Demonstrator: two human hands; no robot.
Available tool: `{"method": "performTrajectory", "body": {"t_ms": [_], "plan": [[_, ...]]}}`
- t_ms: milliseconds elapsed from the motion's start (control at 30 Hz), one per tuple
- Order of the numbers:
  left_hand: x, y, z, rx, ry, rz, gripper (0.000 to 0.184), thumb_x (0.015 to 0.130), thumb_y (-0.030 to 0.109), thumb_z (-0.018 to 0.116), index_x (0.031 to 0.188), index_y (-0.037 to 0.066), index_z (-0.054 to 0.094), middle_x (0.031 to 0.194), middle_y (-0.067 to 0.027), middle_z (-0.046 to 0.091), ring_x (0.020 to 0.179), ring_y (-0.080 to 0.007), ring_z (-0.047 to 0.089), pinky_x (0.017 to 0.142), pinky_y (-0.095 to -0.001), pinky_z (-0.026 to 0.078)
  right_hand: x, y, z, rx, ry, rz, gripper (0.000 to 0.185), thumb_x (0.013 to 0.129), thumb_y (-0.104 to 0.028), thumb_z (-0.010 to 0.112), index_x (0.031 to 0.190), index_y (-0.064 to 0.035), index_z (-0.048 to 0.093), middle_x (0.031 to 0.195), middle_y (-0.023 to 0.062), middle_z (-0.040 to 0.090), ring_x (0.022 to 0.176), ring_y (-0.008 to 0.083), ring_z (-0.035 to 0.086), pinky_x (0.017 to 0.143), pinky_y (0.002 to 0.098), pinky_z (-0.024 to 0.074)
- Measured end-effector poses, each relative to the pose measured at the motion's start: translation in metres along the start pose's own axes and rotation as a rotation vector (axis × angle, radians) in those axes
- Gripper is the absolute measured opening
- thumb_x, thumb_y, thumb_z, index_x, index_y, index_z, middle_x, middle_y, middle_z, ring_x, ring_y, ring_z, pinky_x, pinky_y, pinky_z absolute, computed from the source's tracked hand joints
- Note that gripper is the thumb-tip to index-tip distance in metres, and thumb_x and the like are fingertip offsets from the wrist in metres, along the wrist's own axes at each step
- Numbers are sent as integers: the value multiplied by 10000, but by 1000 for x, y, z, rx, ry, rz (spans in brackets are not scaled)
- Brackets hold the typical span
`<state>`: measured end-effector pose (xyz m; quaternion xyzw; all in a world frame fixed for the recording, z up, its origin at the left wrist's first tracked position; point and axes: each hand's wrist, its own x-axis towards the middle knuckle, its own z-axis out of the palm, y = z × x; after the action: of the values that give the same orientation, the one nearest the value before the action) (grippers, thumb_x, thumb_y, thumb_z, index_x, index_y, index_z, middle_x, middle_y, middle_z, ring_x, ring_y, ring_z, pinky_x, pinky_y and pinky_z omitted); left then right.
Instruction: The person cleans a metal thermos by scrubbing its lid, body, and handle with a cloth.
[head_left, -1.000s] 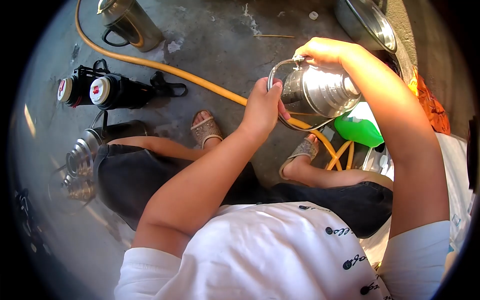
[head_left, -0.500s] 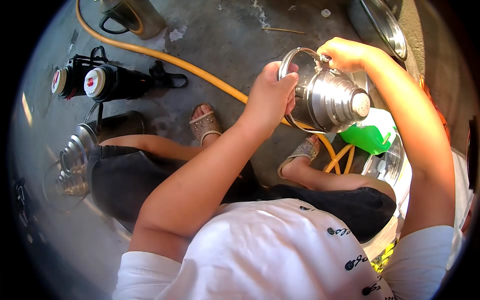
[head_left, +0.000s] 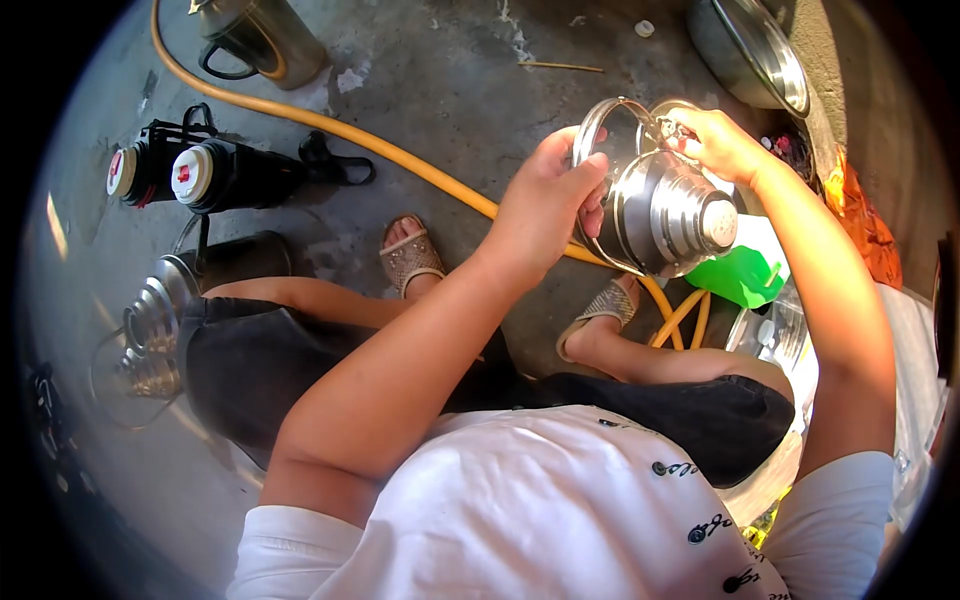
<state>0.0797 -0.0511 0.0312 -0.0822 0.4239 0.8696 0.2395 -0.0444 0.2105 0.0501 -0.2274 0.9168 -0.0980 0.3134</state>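
A shiny steel thermos flask (head_left: pixel 655 205) with a stepped, cone-shaped top is held tilted in front of me, its cap toward the lower right. My left hand (head_left: pixel 550 195) is closed round its curved metal handle (head_left: pixel 590 140), thumb on the near side. On the far side, my right hand (head_left: pixel 715 145) has its fingers bent together against the flask near the handle's fitting. A small silvery piece shows at those fingertips, too unclear to name. Just beneath the flask is a green and white plastic container (head_left: pixel 745 270), partly hidden.
A yellow hose (head_left: pixel 400 155) crosses the concrete floor. Two black bottles with white caps (head_left: pixel 190 175) lie at left, near another stepped steel flask (head_left: pixel 150 315). A steel jug (head_left: pixel 265 45) stands at the back, a steel basin (head_left: pixel 750 55) at upper right, an orange bag (head_left: pixel 860 225) at right.
My right hand has shifted right and a little down along the flask, and its fingers show more. My left hand and the flask have moved slightly right and down.
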Motion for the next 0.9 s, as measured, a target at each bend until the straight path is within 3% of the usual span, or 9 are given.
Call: {"method": "performTrajectory", "body": {"t_ms": [67, 267, 333, 400, 467, 600, 667, 800, 900], "plan": [[-3, 2, 2, -12, -25, -1, 361, 969, 213, 542, 1275, 31, 480, 716, 6, 469, 598, -114, 489, 573, -243, 403, -3, 9, 10, 237, 115, -80, 180, 883, -147, 654, 1009, -22, 623, 871, 118, 617, 858, 228, 592, 791, 339, 468], [-10, -11, 32, 40, -205, 118, 353, 959, 131, 514, 1279, 44, 392, 712, -27, 549, 610, -122, 556, 555, -280, 443, -17, 9, 21, 570, 215, 137, 286, 925, -161, 620, 1170, -14, 610, 993, 28, 648, 889, 88, 574, 832, 260, 479], [-14, -18, 48, 272, -305, 213, 383, 971, 141, 511, 1293, 41, 330, 741, -100, 601, 644, -196, 608, 598, -344, 478, -17, 2, 21, 867, 283, 278, 267, 927, -159, 603, 1164, -37, 614, 1001, 22, 646, 894, 103, 585, 832, 264, 483], [-13, -24, 61, 625, -328, 344, 395, 965, 168, 519, 1270, 14, 321, 842, -234, 644, 769, -381, 652, 664, -460, 492, -15, 16, 22, 1021, 248, 209, 261, 924, -180, 588, 1166, -84, 609, 1026, 18, 645, 928, 119, 612, 831, 276, 498], [-15, -27, 76, 943, -318, 362, 284, 968, 179, 535, 1168, 21, 410, 837, -146, 653, 757, -290, 668, 642, -413, 500, -11, 23, 16, 1267, 354, 315, 312, 911, -229, 629, 1187, -85, 600, 1030, 21, 650, 927, 124, 631, 803, 276, 526], [-3, -35, 107, 1079, -454, 357, 249, 961, 214, 530, 1095, 15, 465, 866, -156, 660, 788, -326, 672, 633, -441, 507, -20, 34, -22, 1205, 555, 254, 315, 951, -234, 607, 1233, -95, 584, 1108, 32, 653, 996, 127, 636, 830, 290, 535], [2, -57, 114, 1182, -458, 522, 250, 965, 236, 510, 1078, 13, 500, 861, -143, 655, 765, -313, 674, 625, -428, 523, -30, 30, -39, 1277, 627, 96, 301, 953, -225, 598, 1217, -80, 588, 1090, 35, 665, 956, 129, 650, 817, 291, 544], [0, -48, 94, 1248, -472, 661, 281, 960, 314, 533, 1005, 52, 626, 842, -97, 624, 744, -276, 663, 643, -390, 537, -43, -20, -61, 1085, 622, 129, 307, 977, -215, 570, 1242, -59, 578, 1151, 35, 644, 1033, 119, 624, 891, 292, 516], [8, -20, 77, 929, -228, 691, 298, 936, 362, 567, 989, 84, 659, 919, -121, 619, 847, -286, 652, 728, -393, 521, -46, -64, -60, 993, 576, 79, 330, 971, -221, 584, 1245, -38, 576, 1147, 39, 638, 1033, 119, 613, 916, 283, 488]]}}
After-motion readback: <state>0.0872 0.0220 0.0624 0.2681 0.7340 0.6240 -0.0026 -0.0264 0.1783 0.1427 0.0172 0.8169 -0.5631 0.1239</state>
